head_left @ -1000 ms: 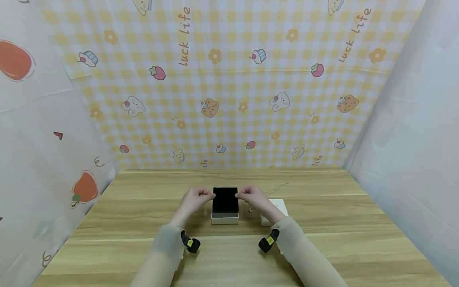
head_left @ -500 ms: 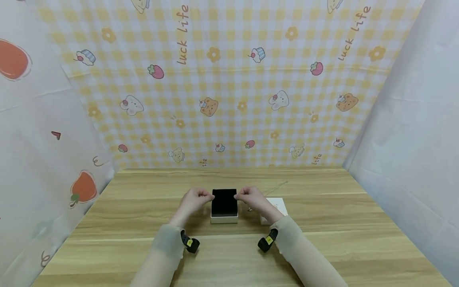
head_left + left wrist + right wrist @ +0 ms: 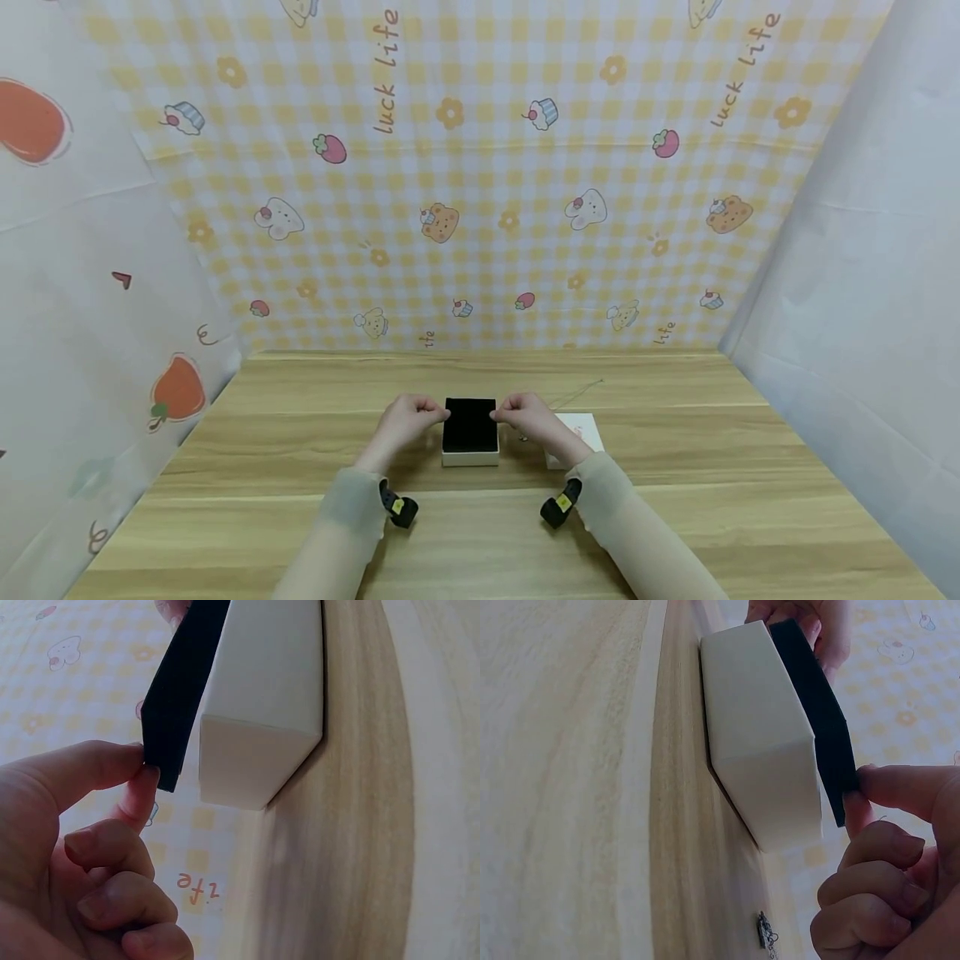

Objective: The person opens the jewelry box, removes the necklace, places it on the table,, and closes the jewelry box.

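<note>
A thin black foam pad (image 3: 470,427) hangs just over an open-topped white box (image 3: 470,459) on the table. My left hand (image 3: 405,421) pinches the pad's left edge between thumb and index finger, its other fingers curled. On the opposite edge, my right hand (image 3: 528,418) pinches the pad the same way. In the left wrist view a narrow gap separates the pad (image 3: 176,697) from the box (image 3: 259,705). From the right wrist, the pad (image 3: 821,712) likewise stands slightly off the box (image 3: 757,712). The pad hides the box's inside.
A white lid-like square (image 3: 583,427) with faint print lies right of the box, partly behind my right forearm. A thin chain (image 3: 579,392) stretches behind it, and a small metal charm (image 3: 765,930) lies beside the box. Patterned cloth (image 3: 480,183) rises behind the wooden table (image 3: 480,542).
Both hands have lowered the black pad toward me and onto the box opening. The grey strip of box interior seen at the front edge is now covered.
</note>
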`<state>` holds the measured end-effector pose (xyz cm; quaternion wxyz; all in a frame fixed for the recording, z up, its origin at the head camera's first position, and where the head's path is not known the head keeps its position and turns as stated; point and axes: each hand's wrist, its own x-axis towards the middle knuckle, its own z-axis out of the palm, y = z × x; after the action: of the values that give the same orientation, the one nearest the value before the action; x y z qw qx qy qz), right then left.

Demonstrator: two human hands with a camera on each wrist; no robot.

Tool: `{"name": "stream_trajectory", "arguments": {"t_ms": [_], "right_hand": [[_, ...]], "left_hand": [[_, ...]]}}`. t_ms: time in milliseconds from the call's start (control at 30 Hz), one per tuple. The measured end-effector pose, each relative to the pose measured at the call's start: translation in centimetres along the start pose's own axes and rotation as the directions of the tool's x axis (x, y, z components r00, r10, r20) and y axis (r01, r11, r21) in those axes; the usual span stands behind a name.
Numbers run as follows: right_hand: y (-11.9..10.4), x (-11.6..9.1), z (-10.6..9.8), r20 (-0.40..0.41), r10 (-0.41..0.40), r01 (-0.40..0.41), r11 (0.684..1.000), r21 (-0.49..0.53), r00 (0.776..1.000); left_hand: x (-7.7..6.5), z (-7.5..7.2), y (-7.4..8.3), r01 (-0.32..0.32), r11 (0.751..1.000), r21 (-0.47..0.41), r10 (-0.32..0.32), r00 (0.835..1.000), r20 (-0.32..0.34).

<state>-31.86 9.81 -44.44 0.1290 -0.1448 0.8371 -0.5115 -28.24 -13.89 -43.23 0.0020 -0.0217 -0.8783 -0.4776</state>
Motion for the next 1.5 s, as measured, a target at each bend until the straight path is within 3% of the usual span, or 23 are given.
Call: {"name": "stream_trajectory", "arguments": {"t_ms": [833,1500], "right_hand": [[0.67,0.41,0.04,0.004,-0.017,0.017,1.000,-0.024,1.000],[0.33,0.13,0.10,0.029,-0.017,0.019,0.998,-0.053,0.999]], "left_hand": [[0.16,0.39,-0.24,0.057,0.998,0.002,-0.057,0.998,0.024],[0.17,0.55,-0.49,0.041,0.999,0.012,-0.041,0.999,0.024]]}}
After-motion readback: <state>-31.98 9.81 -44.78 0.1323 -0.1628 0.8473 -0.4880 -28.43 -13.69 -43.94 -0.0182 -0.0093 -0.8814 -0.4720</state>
